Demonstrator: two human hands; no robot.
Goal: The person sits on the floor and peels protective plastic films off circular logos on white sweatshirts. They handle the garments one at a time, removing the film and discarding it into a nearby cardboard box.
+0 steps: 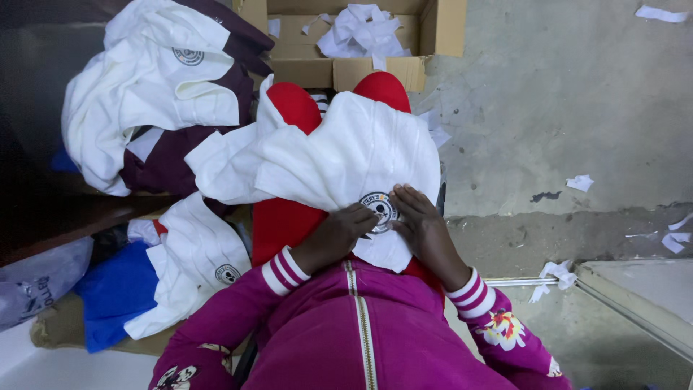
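Note:
A white garment [339, 155] lies spread over my lap, across red trouser legs [281, 217]. It bears a small round dark emblem [380, 207]. My left hand [339, 232] rests on the cloth just left of the emblem, fingertips pinching at its edge. My right hand [422, 224] lies flat on the cloth to the emblem's right, fingers touching it. Both arms wear magenta sleeves with striped white cuffs.
A heap of white and maroon garments [155, 87] sits at upper left. Another white garment [198, 260] and blue cloth [115, 292] lie at left. A cardboard box [440, 29] with white paper scraps stands ahead. Scraps litter the concrete floor [563, 108].

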